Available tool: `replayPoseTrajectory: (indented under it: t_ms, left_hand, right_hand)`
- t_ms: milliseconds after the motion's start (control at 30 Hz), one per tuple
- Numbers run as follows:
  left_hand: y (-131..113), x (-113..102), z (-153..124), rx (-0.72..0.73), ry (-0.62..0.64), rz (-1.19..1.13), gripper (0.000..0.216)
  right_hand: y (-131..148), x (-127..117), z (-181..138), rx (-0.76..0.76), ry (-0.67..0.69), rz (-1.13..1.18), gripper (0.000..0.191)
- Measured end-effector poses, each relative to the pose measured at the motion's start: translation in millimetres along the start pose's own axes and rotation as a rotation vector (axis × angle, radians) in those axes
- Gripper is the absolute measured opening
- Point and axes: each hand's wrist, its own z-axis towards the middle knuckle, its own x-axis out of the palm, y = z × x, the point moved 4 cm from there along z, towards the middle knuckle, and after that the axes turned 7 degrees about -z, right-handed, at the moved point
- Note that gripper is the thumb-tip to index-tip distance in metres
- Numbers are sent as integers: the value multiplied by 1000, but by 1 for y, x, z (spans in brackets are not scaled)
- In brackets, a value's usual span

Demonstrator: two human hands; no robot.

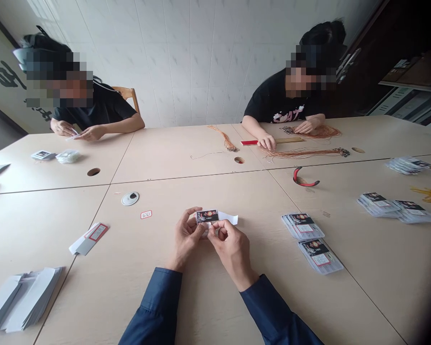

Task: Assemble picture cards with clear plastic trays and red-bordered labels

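Observation:
Both of my hands meet over the middle of the table (201, 297). My left hand (185, 238) and my right hand (230, 246) pinch a small black card in a clear sleeve (207, 216), which has red print and a white label. A strip of white paper (229, 218) sticks out from the card to the right. The fingers of both hands are closed on the card's lower edge.
Two stacks of finished sleeved cards (311, 242) lie to my right, more stacks (395, 206) farther right. White paper strips (21, 297) pile at the left edge, another strip (89, 238) nearby. Red-handled scissors (303, 178), a round lid (130, 198), and orange cords (301, 152) lie beyond. Two people work opposite.

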Motion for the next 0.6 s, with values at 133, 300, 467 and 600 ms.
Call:
replayPoseTrajectory:
  t_ms: [133,300,467,600]
  left_hand:
    - [0,1,0,10,14,-9,44]
    - [0,2,0,13,29,-18,44]
    - [-1,1,0,-7,16,-28,46]
    - [0,4,-1,-30,67,-66,51]
  right_hand:
    - [2,1,0,-57,-1,10,23]
    - [1,1,0,-93,2,7,22]
    - [-1,1,1,-74,31,39,23]
    - [-5,1,1,-9,44,83,22]
